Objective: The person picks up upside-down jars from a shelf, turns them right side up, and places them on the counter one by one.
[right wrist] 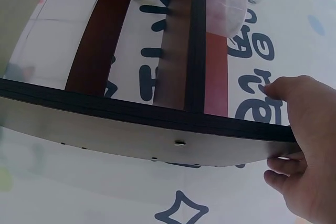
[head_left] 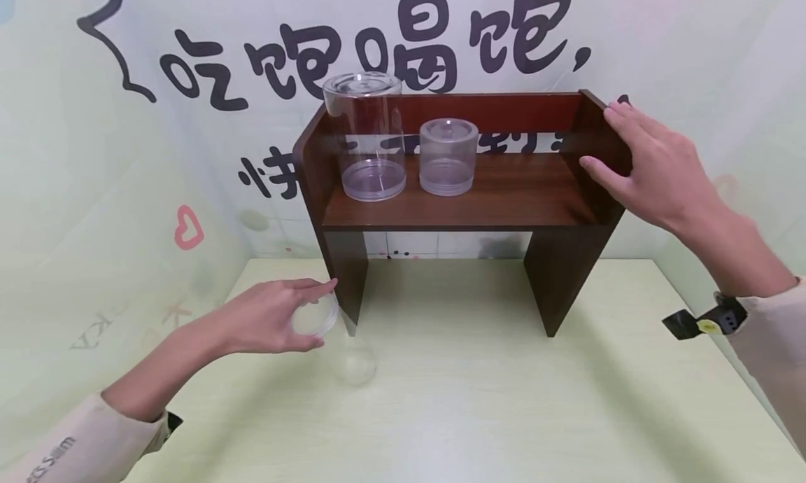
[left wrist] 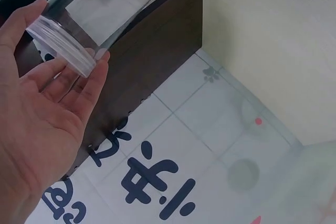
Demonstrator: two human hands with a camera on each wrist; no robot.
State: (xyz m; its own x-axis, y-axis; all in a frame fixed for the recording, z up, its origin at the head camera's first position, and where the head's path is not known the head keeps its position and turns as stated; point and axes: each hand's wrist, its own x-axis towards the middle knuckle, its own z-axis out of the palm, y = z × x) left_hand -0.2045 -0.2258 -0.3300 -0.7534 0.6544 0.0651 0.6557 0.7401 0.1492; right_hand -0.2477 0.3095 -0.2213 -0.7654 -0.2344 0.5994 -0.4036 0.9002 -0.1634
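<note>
My left hand (head_left: 271, 318) holds a clear jar (head_left: 355, 364) by its ringed end, thumb and fingers spread around it. That jar tilts beside the shelf's left leg in the head view; in the left wrist view its see-through body (left wrist: 113, 3) overlaps the dark side panel. With the thumb on the inner side and fingers on the outer, my right hand (head_left: 661, 164) grips the upper right side panel of the brown wooden shelf (head_left: 504, 210). On the shelf board, a tall clear jar (head_left: 371, 140) stands at the left, with a shorter clear jar (head_left: 448, 157) to its right.
The shelf stands on a pale table (head_left: 441, 399) near the back. Behind it rises a white backdrop (head_left: 201, 21) with large black characters, and pale backdrop panels flank both sides. A black strap (head_left: 711, 322) sits on the right wrist.
</note>
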